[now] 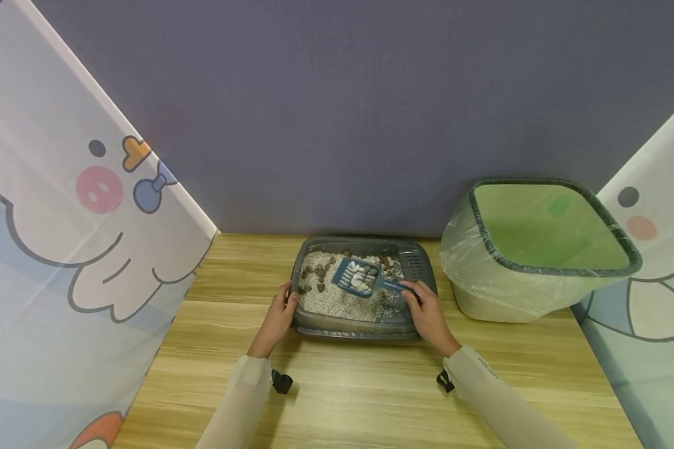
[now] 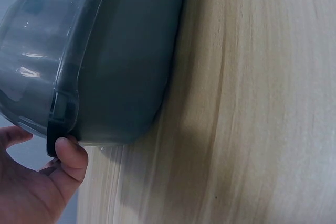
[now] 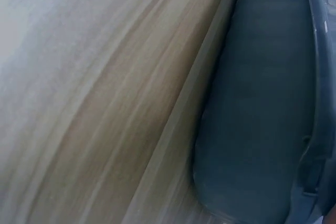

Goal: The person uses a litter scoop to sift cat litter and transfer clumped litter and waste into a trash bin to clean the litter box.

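A dark grey litter box [image 1: 342,328] filled with pale litter [image 1: 331,304] stands on the wooden table against the back wall. My left hand [image 1: 279,318] grips its left rim; in the left wrist view the thumb [image 2: 72,153] presses the rim's corner from outside. My right hand [image 1: 427,315] holds the handle of a blue slotted litter scoop [image 1: 379,284] over the litter. Pale litter and greyish lumps [image 1: 362,274] lie in the scoop. Brown clumps [image 1: 321,272] dot the litter, mostly left of the scoop and at the back right. Only a sliver of the right hand shows in its wrist view.
Right of the box stands a bin [image 1: 488,302] with a dark rim and a clear plastic liner, its inside greenish. A grey panel [image 1: 337,112] rises behind the table. Cartoon-printed curtains [image 1: 50,249] hang on both sides. Bare wood [image 1: 359,393] lies in front of the box.
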### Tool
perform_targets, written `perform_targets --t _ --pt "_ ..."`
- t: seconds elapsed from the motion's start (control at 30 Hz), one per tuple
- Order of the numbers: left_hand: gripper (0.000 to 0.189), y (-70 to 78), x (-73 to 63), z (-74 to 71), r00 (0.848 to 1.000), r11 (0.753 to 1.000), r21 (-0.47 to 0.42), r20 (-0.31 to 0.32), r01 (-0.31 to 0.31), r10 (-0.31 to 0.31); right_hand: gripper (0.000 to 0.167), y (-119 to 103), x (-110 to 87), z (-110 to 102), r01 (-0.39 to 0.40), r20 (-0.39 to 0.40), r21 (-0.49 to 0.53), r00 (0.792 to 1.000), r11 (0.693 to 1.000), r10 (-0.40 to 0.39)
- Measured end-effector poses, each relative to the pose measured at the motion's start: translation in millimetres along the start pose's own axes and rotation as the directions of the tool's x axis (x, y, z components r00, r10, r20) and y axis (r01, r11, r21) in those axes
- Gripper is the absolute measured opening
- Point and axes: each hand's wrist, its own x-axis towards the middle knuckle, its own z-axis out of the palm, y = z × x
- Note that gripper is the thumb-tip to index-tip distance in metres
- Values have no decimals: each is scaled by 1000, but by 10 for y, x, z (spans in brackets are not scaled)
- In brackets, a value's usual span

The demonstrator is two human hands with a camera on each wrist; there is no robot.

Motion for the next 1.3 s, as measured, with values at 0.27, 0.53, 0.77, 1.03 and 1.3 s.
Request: perform_targets --t 0.27,0.53,0.77,1.03,1.3 --pt "52 7 11 6 998 998 -6 8 57 -57 34 -275 75 -75 170 -127 8 978 985 -168" --pt "52 24 15 -3 998 998 -23 16 60 -60 25 -944 297 -481 210 -140 -75 966 975 -219" --pt "53 -7 -1 -11 999 998 -44 14 42 -41 24 -1232 484 -1040 201 -241 -201 939 959 -247" --pt "50 -63 -14 -8 1000 1000 -24 0 13 -13 23 -1244 577 -2068 51 -439 -372 870 927 -224" --pt "50 -70 13 -7 1000 999 -41 1 -8 8 29 -919 370 -2817 -223 -475 -537 877 813 -73"
